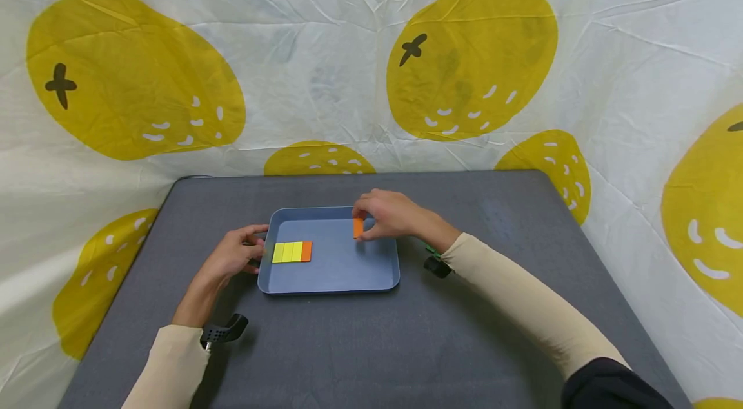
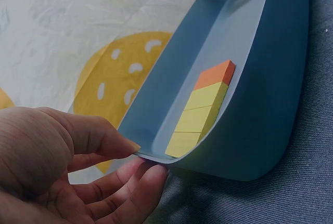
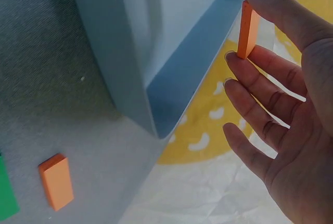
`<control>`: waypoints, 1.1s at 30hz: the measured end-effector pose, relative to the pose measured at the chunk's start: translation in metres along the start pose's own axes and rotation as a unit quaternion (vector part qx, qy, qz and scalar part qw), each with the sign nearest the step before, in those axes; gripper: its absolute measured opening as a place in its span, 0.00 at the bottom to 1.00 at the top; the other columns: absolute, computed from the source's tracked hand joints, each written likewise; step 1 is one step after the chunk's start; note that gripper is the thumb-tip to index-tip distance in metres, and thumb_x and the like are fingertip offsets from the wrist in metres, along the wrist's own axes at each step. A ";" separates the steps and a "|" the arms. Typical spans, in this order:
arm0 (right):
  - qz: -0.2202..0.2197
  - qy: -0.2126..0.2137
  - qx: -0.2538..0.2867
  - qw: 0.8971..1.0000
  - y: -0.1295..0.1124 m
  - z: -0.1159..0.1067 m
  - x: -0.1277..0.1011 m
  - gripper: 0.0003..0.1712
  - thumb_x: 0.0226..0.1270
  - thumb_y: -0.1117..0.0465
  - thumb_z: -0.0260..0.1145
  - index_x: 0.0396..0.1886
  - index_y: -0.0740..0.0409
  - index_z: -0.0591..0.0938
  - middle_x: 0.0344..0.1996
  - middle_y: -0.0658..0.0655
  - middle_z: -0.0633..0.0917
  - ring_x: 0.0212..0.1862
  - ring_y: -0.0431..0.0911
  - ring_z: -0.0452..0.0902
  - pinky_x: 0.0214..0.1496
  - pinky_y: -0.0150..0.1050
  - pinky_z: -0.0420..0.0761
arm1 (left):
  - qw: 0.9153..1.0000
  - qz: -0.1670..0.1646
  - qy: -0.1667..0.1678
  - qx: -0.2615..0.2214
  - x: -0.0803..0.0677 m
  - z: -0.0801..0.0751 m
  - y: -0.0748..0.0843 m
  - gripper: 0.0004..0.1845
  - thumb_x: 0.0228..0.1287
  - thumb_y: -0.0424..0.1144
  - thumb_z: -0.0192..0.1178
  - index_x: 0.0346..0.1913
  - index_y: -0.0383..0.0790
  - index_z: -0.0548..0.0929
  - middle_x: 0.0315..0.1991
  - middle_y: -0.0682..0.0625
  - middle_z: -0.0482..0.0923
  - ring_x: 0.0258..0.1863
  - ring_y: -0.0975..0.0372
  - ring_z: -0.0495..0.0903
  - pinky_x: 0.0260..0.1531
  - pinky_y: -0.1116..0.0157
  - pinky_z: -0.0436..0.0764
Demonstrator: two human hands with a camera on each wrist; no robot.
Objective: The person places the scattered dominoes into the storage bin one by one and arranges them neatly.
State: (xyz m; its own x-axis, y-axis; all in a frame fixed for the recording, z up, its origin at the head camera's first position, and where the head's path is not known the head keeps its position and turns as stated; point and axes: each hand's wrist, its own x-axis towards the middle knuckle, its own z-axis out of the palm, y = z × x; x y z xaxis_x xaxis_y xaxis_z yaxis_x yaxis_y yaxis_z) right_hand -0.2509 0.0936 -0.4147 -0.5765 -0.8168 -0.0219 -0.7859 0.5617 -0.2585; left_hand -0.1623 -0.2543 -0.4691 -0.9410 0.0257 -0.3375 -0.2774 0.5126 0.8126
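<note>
The right hand (image 1: 391, 215) pinches a small orange block (image 1: 358, 227) over the blue tray (image 1: 348, 273). It looks light and hard, easiest held by its flat sides. The left hand (image 1: 235, 254) pinches the tray's rim.

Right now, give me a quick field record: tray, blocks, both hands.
tray: blue tray on the grey table
row in tray: three yellow blocks and one orange block, side by side
left hand: pinches the tray's left rim
right hand: pinches an orange block on edge over the tray
loose: another orange piece on the table
</note>
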 end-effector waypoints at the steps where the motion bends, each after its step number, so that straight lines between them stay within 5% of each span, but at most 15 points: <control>1: -0.005 -0.004 -0.004 1.000 -0.002 0.000 0.003 0.25 0.59 0.44 0.77 0.51 0.52 0.86 0.45 0.50 0.84 0.48 0.46 0.76 0.50 0.43 0.80 | 1.000 0.000 0.001 0.000 0.000 0.000 0.000 0.30 0.73 0.29 0.56 0.76 0.35 0.65 0.53 0.33 0.72 0.42 0.50 0.78 0.33 0.58 0.87; 33: -0.028 -0.121 -0.106 0.987 -0.046 0.034 0.080 0.26 0.58 0.37 0.75 0.46 0.49 0.85 0.39 0.48 0.80 0.42 0.44 0.73 0.38 0.36 0.73 | 1.000 -0.009 0.001 0.002 0.002 -0.002 0.006 0.30 0.73 0.29 0.55 0.76 0.36 0.65 0.52 0.34 0.72 0.42 0.50 0.78 0.33 0.59 0.87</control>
State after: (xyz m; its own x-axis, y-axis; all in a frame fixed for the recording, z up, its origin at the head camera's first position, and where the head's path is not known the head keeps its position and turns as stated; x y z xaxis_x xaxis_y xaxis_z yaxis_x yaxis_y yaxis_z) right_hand -0.2534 -0.0014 -0.4371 -0.4810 -0.8406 -0.2490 -0.8588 0.5089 -0.0593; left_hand -0.1658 -0.2528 -0.4638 -0.9361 0.0148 -0.3513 -0.2939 0.5156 0.8049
